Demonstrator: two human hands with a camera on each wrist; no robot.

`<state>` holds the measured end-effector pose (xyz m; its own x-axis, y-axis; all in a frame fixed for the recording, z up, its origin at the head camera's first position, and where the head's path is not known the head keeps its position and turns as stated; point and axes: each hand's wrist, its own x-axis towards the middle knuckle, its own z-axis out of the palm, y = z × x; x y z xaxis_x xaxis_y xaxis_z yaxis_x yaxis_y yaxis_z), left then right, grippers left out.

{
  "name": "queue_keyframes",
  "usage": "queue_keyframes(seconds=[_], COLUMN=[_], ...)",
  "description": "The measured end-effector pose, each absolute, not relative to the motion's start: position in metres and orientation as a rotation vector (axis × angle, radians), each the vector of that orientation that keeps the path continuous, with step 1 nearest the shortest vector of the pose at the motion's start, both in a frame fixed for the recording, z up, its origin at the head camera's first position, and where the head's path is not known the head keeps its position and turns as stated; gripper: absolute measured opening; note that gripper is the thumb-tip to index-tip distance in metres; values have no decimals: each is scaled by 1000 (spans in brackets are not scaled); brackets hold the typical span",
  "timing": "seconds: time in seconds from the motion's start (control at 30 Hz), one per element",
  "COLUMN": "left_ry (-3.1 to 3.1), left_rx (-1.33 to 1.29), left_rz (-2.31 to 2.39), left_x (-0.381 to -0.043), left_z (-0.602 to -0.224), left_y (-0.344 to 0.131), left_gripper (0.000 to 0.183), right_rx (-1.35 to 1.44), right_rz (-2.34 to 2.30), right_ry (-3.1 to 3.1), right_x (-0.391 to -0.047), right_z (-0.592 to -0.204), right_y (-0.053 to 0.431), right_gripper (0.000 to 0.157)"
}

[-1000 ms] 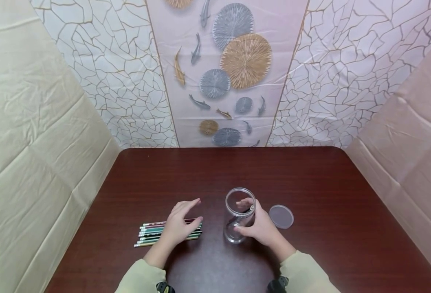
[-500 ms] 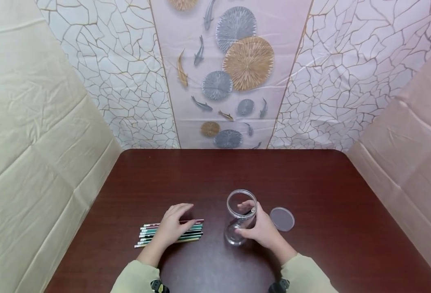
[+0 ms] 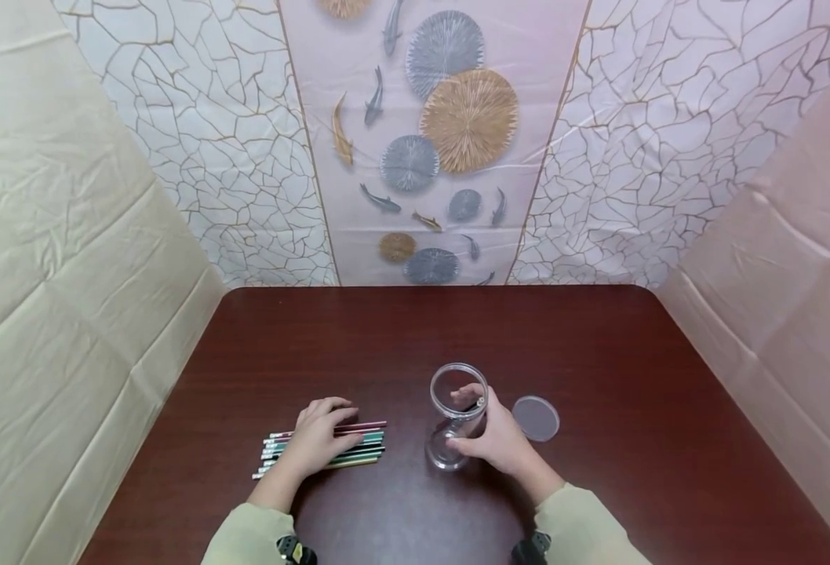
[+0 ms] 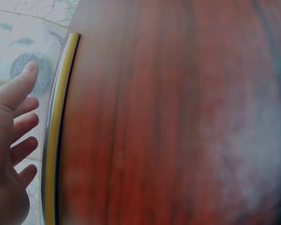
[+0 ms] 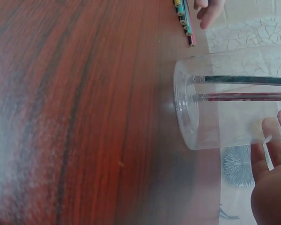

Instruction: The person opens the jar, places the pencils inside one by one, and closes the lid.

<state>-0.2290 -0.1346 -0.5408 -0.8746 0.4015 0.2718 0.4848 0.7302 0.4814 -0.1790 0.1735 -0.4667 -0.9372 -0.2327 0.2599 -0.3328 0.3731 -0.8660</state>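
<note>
Over a row of several pencils (image 3: 369, 449) on the table, my left hand (image 3: 316, 439) reaches with relaxed, slightly bent fingers. In the left wrist view its thumb (image 4: 21, 86) and fingers are spread apart beside the yellow pencil (image 4: 57, 117), with nothing gripped. My right hand (image 3: 497, 441) grips a clear cylindrical jar (image 3: 447, 431) from its right side, thumb in front. The jar stands upright and uncovered. Inside lean a dark green pencil (image 5: 243, 80) and a dark red pencil (image 5: 243, 97), their ferrule ends at the bottom.
A round translucent lid (image 3: 536, 418) lies flat just right of the jar. The dark red-brown wooden table (image 3: 429, 329) reaches back to a patterned cloth wall (image 3: 245, 157). Pale cloth panels (image 3: 97, 314) flank it on both sides.
My left hand has moved left and lowered over the pencils, its fingers drawing in from a wider spread. The right hand keeps holding the jar in place.
</note>
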Motion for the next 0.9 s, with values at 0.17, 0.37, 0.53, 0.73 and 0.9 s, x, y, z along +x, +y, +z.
queue_keyframes(seconds=[0.17,0.37,0.53,0.73,0.9], left_ry=[-2832,-2813,-2775,-2748,-2723], left_rx=[-737,-709,-679,-694,-714], left_rz=[-825,-867,-895,-919,-913], left_x=[-228,-227,-227,-227,-228], left_z=[-545,-549,-549,-548,-549], left_y=[-138,-138,-136,-134,-134], left_gripper=[38,28,22,21,14], right_rx=[522,524,516,513,525], right_rz=[1631,1645,1648,1643,1642], right_ry=[-2520,-2499,-2499,-2500,-2493], right_x=[-178,-179,-178,-178,-178], right_z=[-467,-469,-469,-469,-468], right_y=[173,173,172,172,172], right_gripper=[68,68,68,68,68])
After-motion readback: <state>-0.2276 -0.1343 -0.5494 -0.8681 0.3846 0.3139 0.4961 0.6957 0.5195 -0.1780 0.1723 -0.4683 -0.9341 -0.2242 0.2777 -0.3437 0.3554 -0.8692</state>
